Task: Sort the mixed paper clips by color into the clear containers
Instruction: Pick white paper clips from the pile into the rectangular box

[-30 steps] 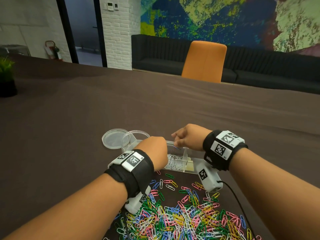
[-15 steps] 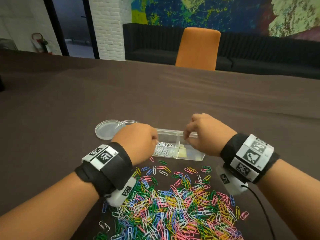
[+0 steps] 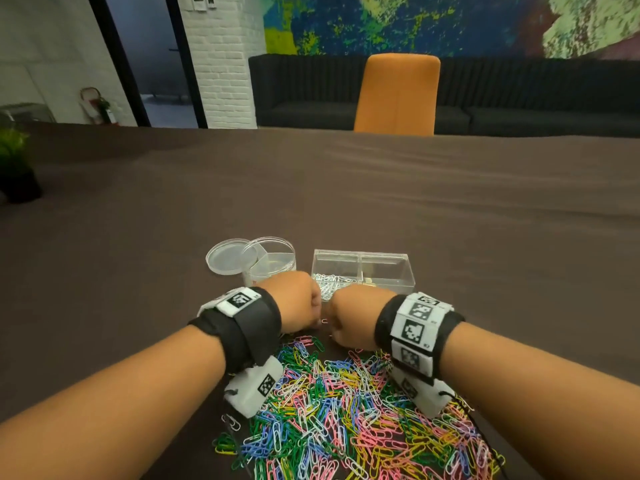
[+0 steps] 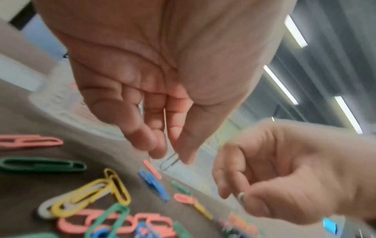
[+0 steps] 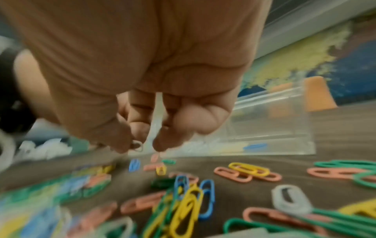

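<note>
A heap of mixed coloured paper clips [image 3: 346, 410] lies on the brown table in front of me. Behind it stands a clear two-part box [image 3: 388, 268] with white clips [image 3: 330, 282] in its left half. Both hands hover close together at the heap's far edge. My left hand [image 3: 311, 306] points its fingers down, and thumb and forefinger pinch a pale clip [image 4: 171, 159]. My right hand [image 3: 337, 318] is curled, and its thumb and fingers pinch a white clip [image 5: 138, 147]. In the head view the fingertips are hidden behind the knuckles.
A round clear divided container [image 3: 273, 271] and its lid [image 3: 227, 259] sit left of the box. A potted plant [image 3: 15, 168] stands at the far left of the table. An orange chair [image 3: 398, 95] is at the far side. A black cable [image 3: 485, 434] trails from the right wrist.
Both hands have drawn back from above the clear box towards me and down to the far edge of the heap. They now sit closer together.
</note>
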Motion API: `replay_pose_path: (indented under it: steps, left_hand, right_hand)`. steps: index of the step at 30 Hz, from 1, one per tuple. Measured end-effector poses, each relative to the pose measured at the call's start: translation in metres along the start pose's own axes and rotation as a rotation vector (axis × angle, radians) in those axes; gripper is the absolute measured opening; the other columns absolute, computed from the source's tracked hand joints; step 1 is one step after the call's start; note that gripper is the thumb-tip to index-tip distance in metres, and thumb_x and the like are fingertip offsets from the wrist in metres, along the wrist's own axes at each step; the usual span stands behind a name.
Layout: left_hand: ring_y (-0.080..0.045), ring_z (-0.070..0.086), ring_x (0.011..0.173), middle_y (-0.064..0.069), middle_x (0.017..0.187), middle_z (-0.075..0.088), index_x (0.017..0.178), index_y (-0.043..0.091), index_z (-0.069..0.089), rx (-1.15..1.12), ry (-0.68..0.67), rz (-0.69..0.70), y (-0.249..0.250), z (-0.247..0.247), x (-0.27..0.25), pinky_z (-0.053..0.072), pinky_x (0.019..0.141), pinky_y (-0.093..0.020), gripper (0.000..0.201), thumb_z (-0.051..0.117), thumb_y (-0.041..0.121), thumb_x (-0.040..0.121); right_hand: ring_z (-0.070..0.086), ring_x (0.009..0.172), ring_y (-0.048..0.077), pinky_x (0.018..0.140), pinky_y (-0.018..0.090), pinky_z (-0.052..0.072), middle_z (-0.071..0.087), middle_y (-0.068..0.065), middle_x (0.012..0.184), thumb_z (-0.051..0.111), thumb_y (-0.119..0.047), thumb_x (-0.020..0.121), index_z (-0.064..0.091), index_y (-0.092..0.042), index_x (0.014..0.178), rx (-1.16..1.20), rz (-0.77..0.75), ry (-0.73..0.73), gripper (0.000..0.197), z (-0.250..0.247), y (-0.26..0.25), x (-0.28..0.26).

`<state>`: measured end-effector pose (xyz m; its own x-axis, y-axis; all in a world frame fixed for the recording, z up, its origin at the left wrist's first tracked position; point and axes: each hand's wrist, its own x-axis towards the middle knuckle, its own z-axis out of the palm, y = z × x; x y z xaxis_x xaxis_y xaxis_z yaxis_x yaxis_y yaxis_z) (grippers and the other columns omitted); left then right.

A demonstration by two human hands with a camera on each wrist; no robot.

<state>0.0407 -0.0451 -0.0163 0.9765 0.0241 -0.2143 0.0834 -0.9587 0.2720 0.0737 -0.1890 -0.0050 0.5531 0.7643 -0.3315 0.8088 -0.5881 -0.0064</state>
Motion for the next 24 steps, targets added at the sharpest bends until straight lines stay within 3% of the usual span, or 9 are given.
replay_pose_path:
  steps: [2, 4, 7, 10, 12, 14, 17, 20, 24]
  left_hand:
    - [-0.012, 0.068, 0.077, 0.006, 0.078, 0.073, 0.075, 0.017, 0.07, -0.153, 0.065, -0.052, -0.011, -0.005, -0.005, 0.057, 0.075, -0.029, 0.01, 0.074, 0.025, 0.081]
    - [-0.011, 0.067, 0.067, 0.004, 0.073, 0.072, 0.081, 0.014, 0.068, -0.358, 0.054, -0.074, -0.022, -0.008, -0.013, 0.052, 0.063, -0.024, 0.007, 0.071, 0.018, 0.084]
    - [-0.03, 0.064, 0.069, -0.009, 0.073, 0.069, 0.094, 0.013, 0.052, -0.764, -0.089, -0.131, -0.031, -0.008, -0.025, 0.043, 0.058, -0.03, 0.018, 0.055, 0.005, 0.078]
    - [-0.017, 0.05, 0.056, -0.004, 0.07, 0.059, 0.093, 0.016, 0.058, -0.589, -0.113, -0.107, -0.032, -0.006, -0.028, 0.038, 0.05, -0.025, 0.018, 0.049, 0.001, 0.088]
    - [-0.003, 0.048, 0.057, 0.012, 0.069, 0.059, 0.089, 0.022, 0.066, -0.333, -0.119, 0.001, -0.028, -0.005, -0.031, 0.036, 0.053, -0.014, 0.014, 0.056, 0.015, 0.094]
    - [0.007, 0.05, 0.057, 0.025, 0.06, 0.057, 0.092, 0.026, 0.069, -0.174, -0.148, 0.105, -0.023, -0.004, -0.036, 0.033, 0.054, -0.007, 0.003, 0.068, 0.028, 0.091]
    - [0.005, 0.052, 0.069, 0.022, 0.074, 0.059, 0.098, 0.032, 0.073, -0.01, -0.132, 0.131, -0.022, 0.001, -0.037, 0.034, 0.06, -0.013, 0.016, 0.076, 0.035, 0.083]
    - [0.0, 0.054, 0.072, 0.019, 0.076, 0.059, 0.093, 0.033, 0.073, 0.056, -0.086, 0.101, -0.026, 0.001, -0.033, 0.036, 0.063, -0.02, 0.013, 0.077, 0.037, 0.081]
    - [-0.001, 0.058, 0.072, 0.017, 0.075, 0.063, 0.093, 0.029, 0.073, 0.06, -0.073, 0.066, -0.034, -0.007, -0.035, 0.047, 0.068, -0.023, 0.013, 0.076, 0.037, 0.082]
  right_hand:
    - [0.061, 0.074, 0.02, 0.069, 0.03, 0.055, 0.066, -0.003, 0.08, 0.059, -0.023, 0.083, 0.065, -0.023, 0.082, 0.185, 0.01, 0.08, 0.005, 0.001, 0.013, -0.014]
    - [0.063, 0.067, 0.016, 0.065, 0.031, 0.055, 0.068, -0.003, 0.074, 0.063, -0.018, 0.081, 0.056, -0.022, 0.074, 0.382, 0.039, 0.147, 0.01, -0.001, 0.034, -0.03]
    - [0.064, 0.056, 0.021, 0.055, 0.034, 0.053, 0.071, 0.004, 0.073, 0.05, 0.005, 0.087, 0.048, -0.015, 0.085, 0.722, 0.136, 0.127, 0.02, 0.0, 0.072, -0.057]
    - [0.056, 0.066, 0.02, 0.062, 0.031, 0.046, 0.061, 0.004, 0.076, 0.043, 0.0, 0.091, 0.052, -0.014, 0.091, 0.6, 0.23, 0.133, 0.017, 0.006, 0.096, -0.071]
    - [0.053, 0.077, 0.018, 0.07, 0.031, 0.044, 0.058, -0.001, 0.081, 0.046, -0.011, 0.095, 0.054, -0.019, 0.086, 0.432, 0.232, 0.101, 0.014, 0.015, 0.098, -0.069]
    - [0.056, 0.082, 0.016, 0.073, 0.032, 0.046, 0.06, -0.006, 0.085, 0.053, -0.03, 0.097, 0.055, -0.026, 0.085, 0.324, 0.234, 0.063, 0.013, 0.023, 0.09, -0.064]
    - [0.059, 0.086, 0.015, 0.074, 0.03, 0.048, 0.063, -0.005, 0.094, 0.063, -0.049, 0.089, 0.06, -0.027, 0.094, 0.194, 0.272, 0.039, 0.023, 0.029, 0.078, -0.055]
    - [0.059, 0.086, 0.017, 0.073, 0.028, 0.049, 0.065, -0.003, 0.095, 0.068, -0.042, 0.087, 0.064, -0.022, 0.094, 0.163, 0.301, 0.063, 0.022, 0.03, 0.076, -0.049]
    - [0.055, 0.072, 0.011, 0.059, 0.022, 0.041, 0.065, -0.004, 0.083, 0.071, -0.036, 0.087, 0.064, -0.021, 0.083, 0.231, 0.264, 0.071, 0.017, 0.029, 0.084, -0.053]
